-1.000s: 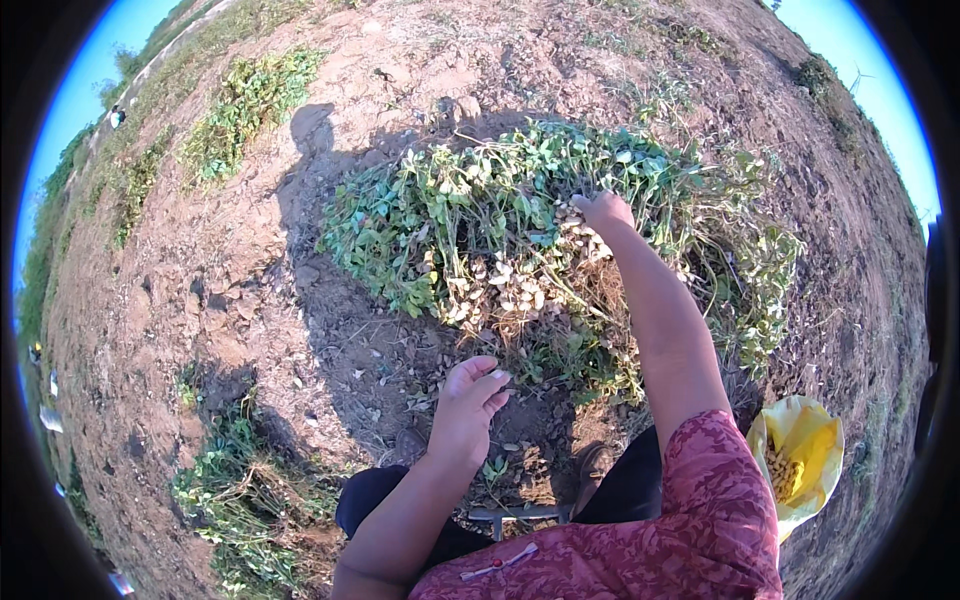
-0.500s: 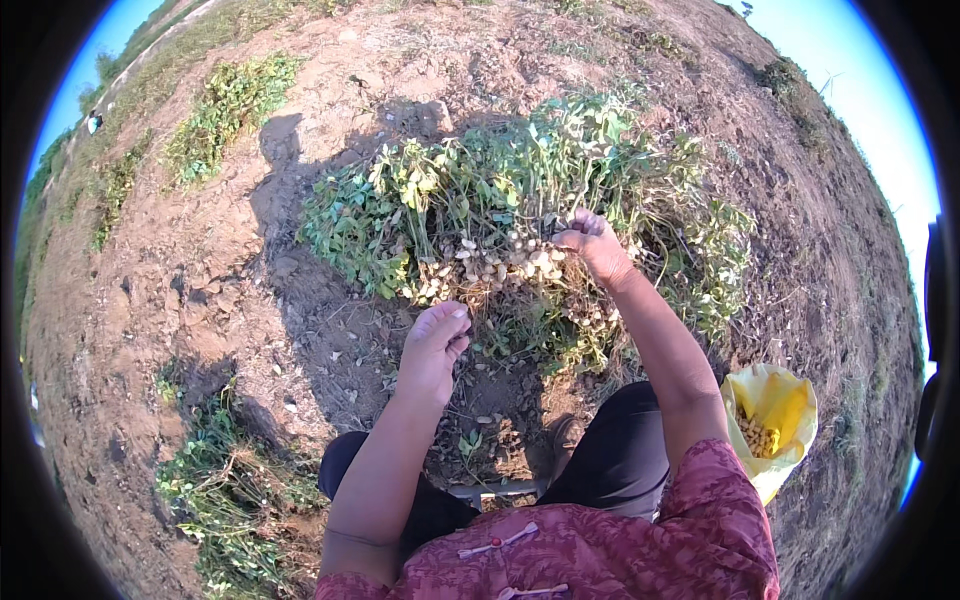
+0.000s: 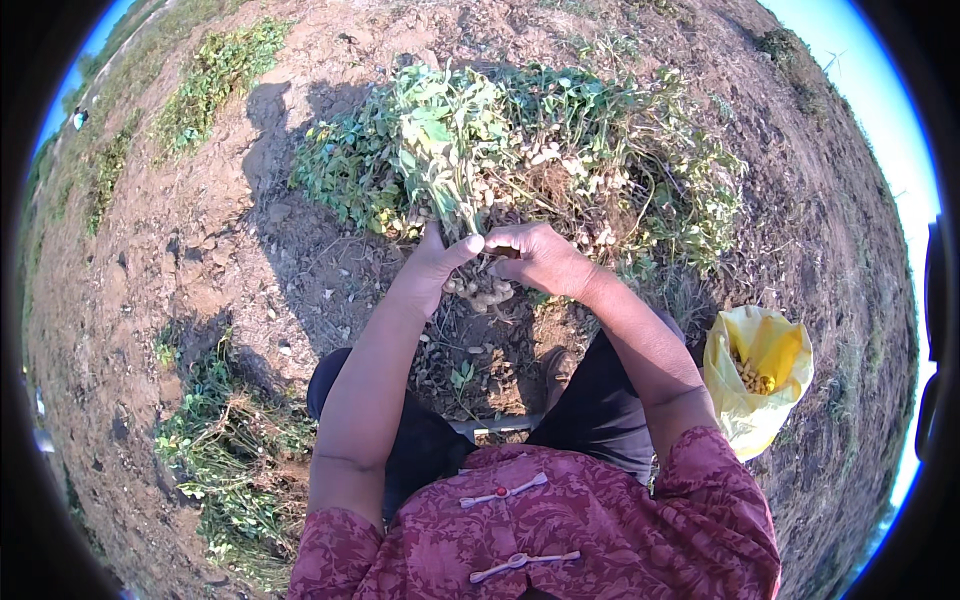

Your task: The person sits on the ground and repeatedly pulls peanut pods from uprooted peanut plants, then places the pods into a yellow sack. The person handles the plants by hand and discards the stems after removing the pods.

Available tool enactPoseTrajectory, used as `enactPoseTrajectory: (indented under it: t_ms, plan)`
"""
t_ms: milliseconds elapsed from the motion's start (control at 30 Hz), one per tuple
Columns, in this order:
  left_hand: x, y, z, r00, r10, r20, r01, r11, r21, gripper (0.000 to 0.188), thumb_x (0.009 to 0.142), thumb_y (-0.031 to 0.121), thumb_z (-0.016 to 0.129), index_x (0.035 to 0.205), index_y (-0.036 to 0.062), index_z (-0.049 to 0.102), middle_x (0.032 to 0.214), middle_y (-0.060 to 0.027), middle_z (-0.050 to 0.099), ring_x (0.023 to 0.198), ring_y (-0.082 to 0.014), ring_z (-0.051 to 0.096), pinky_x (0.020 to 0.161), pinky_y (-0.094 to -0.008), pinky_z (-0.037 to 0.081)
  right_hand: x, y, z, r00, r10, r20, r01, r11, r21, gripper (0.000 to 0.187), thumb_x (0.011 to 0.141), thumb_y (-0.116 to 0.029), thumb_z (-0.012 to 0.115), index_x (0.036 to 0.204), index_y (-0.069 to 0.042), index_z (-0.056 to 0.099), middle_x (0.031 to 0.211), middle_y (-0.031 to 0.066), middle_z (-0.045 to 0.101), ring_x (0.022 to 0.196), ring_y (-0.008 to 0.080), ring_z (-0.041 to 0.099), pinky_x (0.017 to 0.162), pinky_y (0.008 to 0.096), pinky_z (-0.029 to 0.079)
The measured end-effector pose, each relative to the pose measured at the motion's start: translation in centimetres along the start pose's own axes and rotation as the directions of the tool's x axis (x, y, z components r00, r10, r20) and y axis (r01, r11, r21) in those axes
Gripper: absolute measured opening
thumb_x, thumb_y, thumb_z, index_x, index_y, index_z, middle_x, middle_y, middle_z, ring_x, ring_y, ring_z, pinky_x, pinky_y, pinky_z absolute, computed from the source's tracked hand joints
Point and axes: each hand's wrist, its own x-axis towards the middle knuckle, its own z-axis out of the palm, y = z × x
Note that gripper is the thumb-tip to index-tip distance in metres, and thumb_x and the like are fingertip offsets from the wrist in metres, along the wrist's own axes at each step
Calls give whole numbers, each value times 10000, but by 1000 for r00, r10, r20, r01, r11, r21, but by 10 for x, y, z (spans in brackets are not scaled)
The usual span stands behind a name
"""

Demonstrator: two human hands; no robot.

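A leafy peanut plant (image 3: 437, 150) is held up in front of me, its stems running down into my left hand (image 3: 432, 268). My left hand is closed round the stem base, thumb across the front. My right hand (image 3: 543, 262) sits just beside it, fingers curled in against the same stem base; its fingertips are partly hidden. Below both hands hangs a cluster of pale peanuts (image 3: 482, 297). Behind them lies a heap of pulled peanut plants (image 3: 610, 130), with more pods and roots showing along its near side.
To my right stands a yellow bag (image 3: 735, 400), open at the top, with loose peanuts (image 3: 752, 378) inside. Another pile of plants (image 3: 235, 470) lies at my lower left. Further green plants (image 3: 225, 75) grow at the far left on the dry soil (image 3: 160, 260).
One peanut plant has been lifted from the heap toward me. My right hand has come down and closer; my left has moved up to the stems. The hands now meet.
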Motion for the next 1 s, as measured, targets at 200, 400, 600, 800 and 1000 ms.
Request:
enactPoseTrajectory:
  t_ms: [200, 400, 600, 800, 1000]
  plan:
    - [10, 13, 9, 996, -93, -16, 93, 995, 31, 760, 653, 317, 798, 1229, -7, 423, 1074, -110, 574, 975, -212, 567, 839, -357, 458, 9, 3, 32, 949, 200, -243, -20, 809, 588, 207, 744, -9, 688, 840, -60, 513, 784, 17, 592, 764, 99, 596, 690, 272, 488]
    - [22, 31, 0, 974, -34, -226, -27, 965, -260, 350, 768, 120, 690, 1063, 0, 546, 877, -86, 631, 703, -152, 613, 618, -295, 516, 10, 21, 8, 875, 244, -418, 3, 861, 509, 161, 852, -181, 643, 824, -33, 587, 728, -37, 560, 696, 32, 496, 668, 203, 432]
    - [30, 32, 20, 914, -133, -384, 137, 990, -19, 188, 756, 89, 640, 908, -4, 578, 762, -70, 616, 619, -157, 585, 583, -294, 485, -2, 16, 12, 967, 133, -217, -77, 966, 246, 292, 770, -294, 708, 861, -40, 597, 812, 42, 586, 768, 134, 557, 692, 269, 469]
    - [42, -3, 6, 875, 67, -479, -81, 997, -9, 203, 760, 49, 613, 949, -2, 559, 811, -64, 609, 647, -149, 594, 580, -285, 492, -4, 6, 28, 953, 41, -299, -13, 995, 96, 344, 768, -314, 696, 885, -27, 546, 806, 98, 583, 708, 237, 571, 640, 349, 472]
    - [31, -3, 12, 884, 20, -467, -6, 1000, 30, 136, 761, 54, 628, 874, -4, 579, 744, -58, 600, 595, -143, 580, 529, -280, 476, -1, -10, 24, 943, 301, -138, -289, 952, 101, 305, 786, -300, 677, 850, -32, 546, 732, 106, 578, 660, 261, 580, 616, 356, 466]
